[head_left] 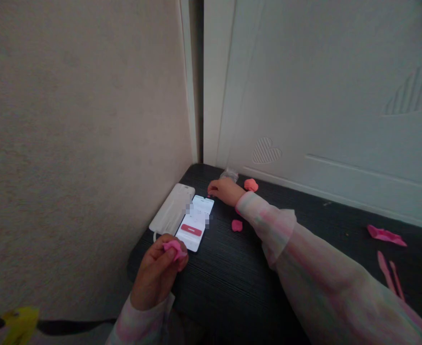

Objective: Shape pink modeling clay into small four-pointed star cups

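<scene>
My left hand (158, 268), at the near left of the dark table, is closed round a pink lump of modelling clay (174, 249). Past the top end of a lit phone (196, 220), my right hand (227, 189) reaches down with its fingers pinched together. A tiny pink bit (208, 196) shows at those fingertips; whether it is gripped or lies on the table, I cannot tell. Below my right wrist lies a small flat pink clay piece (237, 225). An orange clay lump (251, 185) sits just beyond that wrist.
Left of the phone is a white case or power bank (172, 208) with a white strap. Behind my right hand stands a clear plastic container (229, 174). A pink clay strip (386, 235) and two pink modelling tools (387, 270) lie at the right. Walls border the table (225, 292).
</scene>
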Demonstrator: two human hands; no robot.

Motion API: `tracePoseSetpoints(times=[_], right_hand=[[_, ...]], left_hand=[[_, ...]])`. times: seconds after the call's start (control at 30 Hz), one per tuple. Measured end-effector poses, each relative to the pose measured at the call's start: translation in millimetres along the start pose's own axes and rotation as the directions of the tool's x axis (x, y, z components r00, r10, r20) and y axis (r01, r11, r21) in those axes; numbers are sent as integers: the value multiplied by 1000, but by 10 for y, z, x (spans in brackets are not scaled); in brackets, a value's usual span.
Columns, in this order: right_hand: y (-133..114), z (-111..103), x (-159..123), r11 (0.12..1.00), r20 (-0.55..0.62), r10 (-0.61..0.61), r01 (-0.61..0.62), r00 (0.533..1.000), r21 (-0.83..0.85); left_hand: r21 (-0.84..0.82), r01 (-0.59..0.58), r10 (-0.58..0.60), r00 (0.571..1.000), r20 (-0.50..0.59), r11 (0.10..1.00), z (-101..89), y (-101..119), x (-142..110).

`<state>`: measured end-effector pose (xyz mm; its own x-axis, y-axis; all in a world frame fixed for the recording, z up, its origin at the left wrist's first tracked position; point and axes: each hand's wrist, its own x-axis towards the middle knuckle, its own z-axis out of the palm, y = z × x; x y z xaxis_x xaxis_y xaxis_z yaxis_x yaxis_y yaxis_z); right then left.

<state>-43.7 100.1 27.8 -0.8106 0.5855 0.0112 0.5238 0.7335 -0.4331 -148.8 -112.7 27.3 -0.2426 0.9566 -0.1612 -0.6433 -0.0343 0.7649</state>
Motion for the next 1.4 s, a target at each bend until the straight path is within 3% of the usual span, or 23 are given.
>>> tracePoseSetpoints(times=[0.2,0.67,1.07,1.4], right_hand=[[32,60,88,995,95,-53,61,994,-81],[75,78,60,964,188,-108,149,976,-220],[64,-17,-199,920,130,57,-1,990,-393],[214,-38,-218,961,138,23,16,990,-274]], left_hand=[[-2,-3,3,1000,-7,1000,-84,-9,-12],[27,-28,29,998,-50,999,-159,-20,5],[-2,-26,25,996,-83,1000,-107,-16,-6],[69,12,-1,988,-157,998,8,0,-22]])
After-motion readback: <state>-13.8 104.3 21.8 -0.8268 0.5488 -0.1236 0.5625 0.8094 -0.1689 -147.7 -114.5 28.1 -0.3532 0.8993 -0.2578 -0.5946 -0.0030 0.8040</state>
